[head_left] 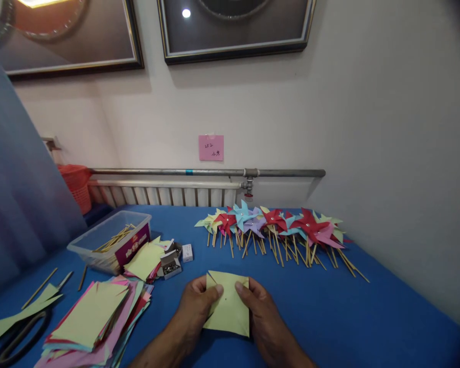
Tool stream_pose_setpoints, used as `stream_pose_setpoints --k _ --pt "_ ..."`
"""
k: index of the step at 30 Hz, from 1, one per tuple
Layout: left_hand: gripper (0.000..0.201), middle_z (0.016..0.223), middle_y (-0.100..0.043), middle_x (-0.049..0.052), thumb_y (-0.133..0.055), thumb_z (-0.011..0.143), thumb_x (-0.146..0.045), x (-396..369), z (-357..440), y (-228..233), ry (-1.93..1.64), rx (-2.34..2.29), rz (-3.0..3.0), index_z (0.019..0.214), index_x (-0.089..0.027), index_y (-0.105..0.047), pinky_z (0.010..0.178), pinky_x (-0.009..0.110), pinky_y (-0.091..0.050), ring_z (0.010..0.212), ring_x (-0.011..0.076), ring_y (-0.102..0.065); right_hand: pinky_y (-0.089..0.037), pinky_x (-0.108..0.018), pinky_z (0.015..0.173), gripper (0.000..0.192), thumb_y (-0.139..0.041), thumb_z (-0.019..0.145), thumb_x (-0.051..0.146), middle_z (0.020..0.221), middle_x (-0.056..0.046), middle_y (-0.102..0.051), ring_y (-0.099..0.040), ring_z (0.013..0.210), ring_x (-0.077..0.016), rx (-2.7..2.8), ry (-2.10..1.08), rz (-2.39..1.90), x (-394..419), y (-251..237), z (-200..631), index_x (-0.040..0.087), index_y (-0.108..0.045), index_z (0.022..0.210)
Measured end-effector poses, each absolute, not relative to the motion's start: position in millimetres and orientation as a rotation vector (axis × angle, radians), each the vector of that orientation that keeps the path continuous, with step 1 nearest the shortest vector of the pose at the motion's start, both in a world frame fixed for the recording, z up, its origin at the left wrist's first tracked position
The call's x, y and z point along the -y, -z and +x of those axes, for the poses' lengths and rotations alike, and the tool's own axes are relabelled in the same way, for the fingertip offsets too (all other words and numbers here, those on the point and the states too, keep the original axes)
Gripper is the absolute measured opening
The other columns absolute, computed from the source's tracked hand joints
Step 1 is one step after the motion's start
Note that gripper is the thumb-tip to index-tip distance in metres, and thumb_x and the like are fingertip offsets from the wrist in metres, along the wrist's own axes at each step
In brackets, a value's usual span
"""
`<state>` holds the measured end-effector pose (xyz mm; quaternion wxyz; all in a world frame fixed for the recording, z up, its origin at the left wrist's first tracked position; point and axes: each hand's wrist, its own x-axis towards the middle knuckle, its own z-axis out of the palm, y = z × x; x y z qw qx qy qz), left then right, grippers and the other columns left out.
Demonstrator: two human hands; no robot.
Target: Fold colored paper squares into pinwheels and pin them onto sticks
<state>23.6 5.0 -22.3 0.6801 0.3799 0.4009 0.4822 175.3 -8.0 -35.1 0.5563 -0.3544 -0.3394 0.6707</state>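
Dozens of pinwheels (279, 227) lie finished; my left hand (197, 306) and right hand (262, 314) pinch another yellow paper square (230, 312), stacks (95, 312) waiting.

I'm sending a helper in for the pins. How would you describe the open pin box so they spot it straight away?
On the blue table, look left of centre, just right of the clear plastic tub of sticks. The pin box sits against a loose pile of yellow-green paper squares. It is small, grey and open, showing shiny pins, unlike the closed white box beside it.
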Motion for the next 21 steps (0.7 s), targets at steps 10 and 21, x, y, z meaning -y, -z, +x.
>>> stream_pose_setpoints --k 10,21 --pt "0.058 0.07 -0.075 0.01 -0.095 0.054 -0.055 -4 23 22 -1.103 -0.903 0.865 0.085 -0.009 -0.078 0.059 0.029 -0.049 0.055 0.0175 -0.063 -0.058 -0.043 0.086 0.055 -0.089 0.072 0.056 0.096 -0.011 -0.082 -0.077 0.088 -0.0302 0.917 -1.6 -0.857 13 35 171 0.016 -0.076 0.108" --pt "0.051 0.065 -0.073 0.005 -0.096 0.052 -0.052 -10 16 19 -1.177 -0.952 0.817 0.077 -0.014 -0.071 0.058 0.027 -0.048 0.055 0.0157 -0.062 -0.061 -0.041 0.078 0.057 -0.089 0.07 0.058 0.094 -0.012 -0.083 -0.078 0.083 -0.0311 0.874 -1.491 -0.989 8 45 172 0.015 -0.077 0.105"
